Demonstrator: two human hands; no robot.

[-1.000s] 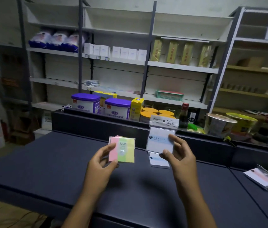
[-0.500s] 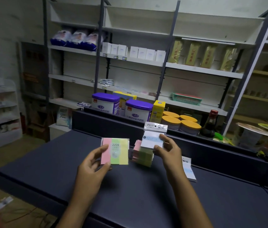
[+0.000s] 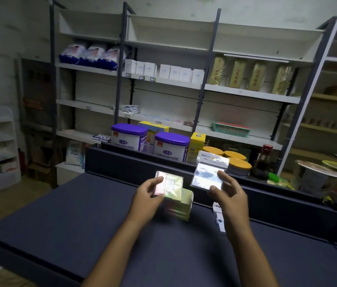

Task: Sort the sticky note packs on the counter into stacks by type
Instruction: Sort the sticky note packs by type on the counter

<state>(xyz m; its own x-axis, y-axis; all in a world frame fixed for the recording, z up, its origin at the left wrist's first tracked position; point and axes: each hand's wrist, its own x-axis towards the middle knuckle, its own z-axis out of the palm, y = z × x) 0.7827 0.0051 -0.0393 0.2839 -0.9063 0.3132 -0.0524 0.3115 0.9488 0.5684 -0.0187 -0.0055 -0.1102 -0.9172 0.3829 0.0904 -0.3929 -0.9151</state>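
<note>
Left hand (image 3: 148, 198) pinches a striped pack (image 3: 169, 186), probably just above the matching stack (image 3: 179, 208); square edges before releasing. Right hand (image 3: 228, 192) grips a white pack (image 3: 208, 177).

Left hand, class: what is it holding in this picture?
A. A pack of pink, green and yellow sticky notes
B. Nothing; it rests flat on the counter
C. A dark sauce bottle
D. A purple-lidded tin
A: the left hand grips the multicoloured sticky note pack above a stack of like packs on the counter, while the right hand holds a white pack.
</note>
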